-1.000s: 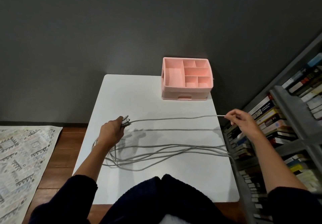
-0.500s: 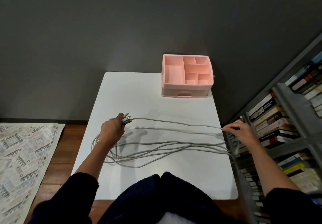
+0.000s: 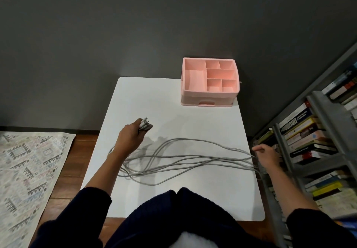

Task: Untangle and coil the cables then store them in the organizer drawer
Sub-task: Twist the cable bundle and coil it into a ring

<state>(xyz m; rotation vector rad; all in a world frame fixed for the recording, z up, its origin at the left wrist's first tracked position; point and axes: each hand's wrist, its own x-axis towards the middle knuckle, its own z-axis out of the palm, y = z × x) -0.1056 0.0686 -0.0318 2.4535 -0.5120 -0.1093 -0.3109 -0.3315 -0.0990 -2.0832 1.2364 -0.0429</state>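
Several grey cables [image 3: 185, 159] lie in long loops across the white table [image 3: 173, 97], trailing over its right edge. My left hand [image 3: 131, 136] grips a bundle of their plug ends [image 3: 145, 125], held just above the table at the left. My right hand [image 3: 267, 156] is at the table's right edge, fingers curled around the cable strands there. The pink organizer [image 3: 209, 82], with several open top compartments and a shut drawer at its base, stands at the table's far right corner.
A grey bookshelf [image 3: 316, 151] packed with books stands close against the table's right side. A patterned rug [image 3: 29, 170] lies on the wooden floor to the left. A dark wall rises behind the table.
My right hand has dropped from holding one strand taut above the table down to the right edge among the other strands. The stretched cable now sags on the table. The left hand barely moved.
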